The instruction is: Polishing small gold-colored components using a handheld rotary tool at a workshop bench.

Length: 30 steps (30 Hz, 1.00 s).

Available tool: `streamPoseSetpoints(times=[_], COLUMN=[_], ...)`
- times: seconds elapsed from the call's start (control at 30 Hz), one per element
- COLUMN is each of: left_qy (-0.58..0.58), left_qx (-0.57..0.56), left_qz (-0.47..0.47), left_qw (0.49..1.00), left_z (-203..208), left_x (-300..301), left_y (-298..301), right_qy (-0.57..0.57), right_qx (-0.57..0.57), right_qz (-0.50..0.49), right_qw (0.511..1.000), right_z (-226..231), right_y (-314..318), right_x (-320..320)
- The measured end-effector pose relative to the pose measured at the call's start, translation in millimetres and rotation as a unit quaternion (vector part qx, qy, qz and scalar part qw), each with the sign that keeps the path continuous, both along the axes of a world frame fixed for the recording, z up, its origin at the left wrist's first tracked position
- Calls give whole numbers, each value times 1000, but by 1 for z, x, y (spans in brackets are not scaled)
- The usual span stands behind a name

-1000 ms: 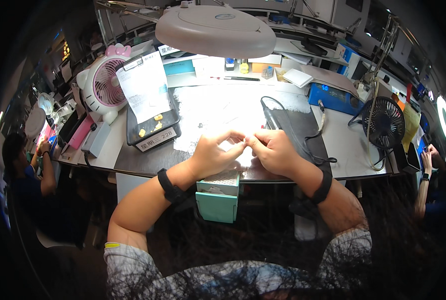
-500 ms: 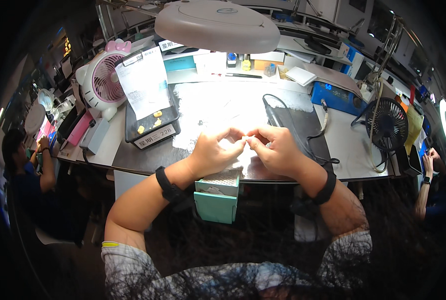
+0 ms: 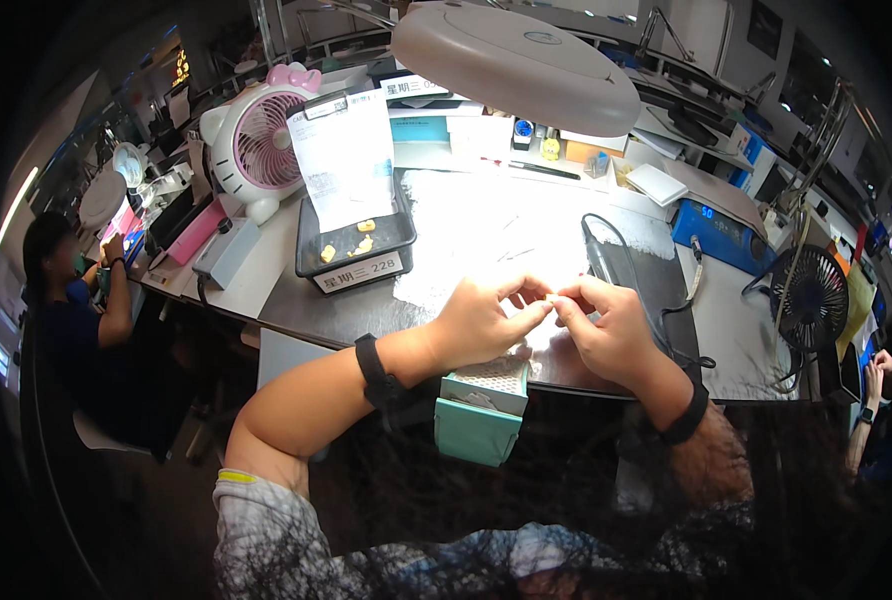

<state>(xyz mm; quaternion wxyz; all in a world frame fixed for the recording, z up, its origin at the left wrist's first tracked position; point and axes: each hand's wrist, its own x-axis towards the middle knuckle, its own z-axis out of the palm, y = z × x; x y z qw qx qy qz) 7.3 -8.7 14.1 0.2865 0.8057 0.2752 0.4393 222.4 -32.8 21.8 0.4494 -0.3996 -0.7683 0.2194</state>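
Observation:
My left hand [image 3: 478, 322] and my right hand [image 3: 616, 332] meet above the bright work mat, near the table's front edge. Both are closed in a pinch, thumbs against forefingers. Between the fingertips sits a tiny yellowish piece [image 3: 552, 298], mostly hidden and too small to name. Just below my hands, a green box-like holder [image 3: 478, 432] with a mesh-like top hangs at the table edge. Left of my hands stands a black tray [image 3: 307, 246] holding several small golden-yellow pieces [image 3: 366, 244]. A clipped paper sheet [image 3: 344, 160] leans over its back.
A large lamp head [image 3: 516, 65] hangs over the far side. A black corded handpiece [image 3: 611, 262] lies to the right, beside a blue control box [image 3: 716, 238] and a small black fan [image 3: 808, 298]. A white-and-pink fan [image 3: 256, 145] stands left. Other people work at both sides.
My view has turned, so the bench appears shifted right and tilted. Both hands stay together at the small piece, with slightly changed finger positions.

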Motion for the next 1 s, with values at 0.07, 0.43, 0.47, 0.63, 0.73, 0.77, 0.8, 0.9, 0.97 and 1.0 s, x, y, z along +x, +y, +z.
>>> streamPoseSetpoints(times=[0.07,0.43,0.47,0.63,0.73,0.77,0.8,0.9,0.97,1.0], left_qy=[9,9,8,-29,-25,-25,-31,-28,-20,-14], left_qx=[-43,-45,-47,11,15,16,19,42,61,61], left_qz=[3,4,2,-6,-1,-1,-2,4,9,12], left_qw=[999,999,999,1000,1000,1000,999,999,998,998], left_z=[2,-3,-5,-8,-9,-9,-10,-10,-11,-11], left_x=[1,-1,1,1,1,1,2,2,2,1], left_y=[-2,4,4,5,6,7,7,9,10,11], right_qy=[7,65,92,131,155,165,165,126,125,125], right_qx=[-3,-110,-130,-185,-217,-229,-229,-276,-268,-267], right_qz=[1,15,27,53,64,67,67,64,59,59], right_qw=[1000,992,987,972,962,957,957,951,953,954], right_z=[0,-3,-5,-1,0,0,1,4,4,4], right_y=[0,1,2,0,0,0,0,1,0,0], right_x=[1,1,2,2,1,1,3,6,5,5])
